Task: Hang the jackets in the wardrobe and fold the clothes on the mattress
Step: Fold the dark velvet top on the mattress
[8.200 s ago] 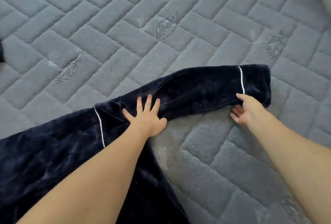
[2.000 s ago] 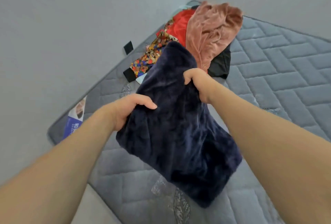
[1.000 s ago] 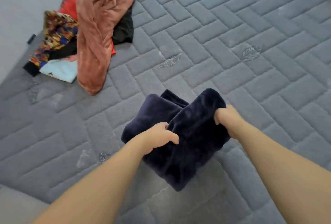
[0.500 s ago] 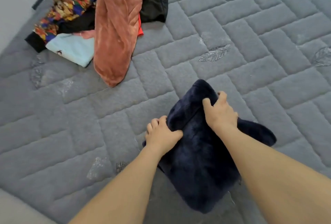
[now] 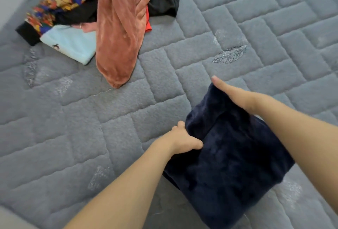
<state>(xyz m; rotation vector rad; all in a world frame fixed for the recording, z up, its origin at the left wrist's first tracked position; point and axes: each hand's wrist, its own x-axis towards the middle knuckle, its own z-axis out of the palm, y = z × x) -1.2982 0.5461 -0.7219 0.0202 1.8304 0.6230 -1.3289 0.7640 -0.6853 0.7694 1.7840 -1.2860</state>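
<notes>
Plainly, the folded navy garment [image 5: 228, 155] is the landmark, lying on the grey mattress [image 5: 91, 118]. At its left edge the left hand [image 5: 184, 141] pinches the plush, thumb on top, fingers tucked under. Along its far right edge the right hand [image 5: 236, 95] lies flat, fingers straight, pressing. The fleece looks thick, soft and light, likely to spring open; best lifted with both hands under the fold. Beyond it, far left, sits the unfolded clothes pile [image 5: 113, 27].

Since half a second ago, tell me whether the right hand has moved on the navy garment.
Yes. The right hand has opened flat and slid toward the navy garment's far corner.
</notes>
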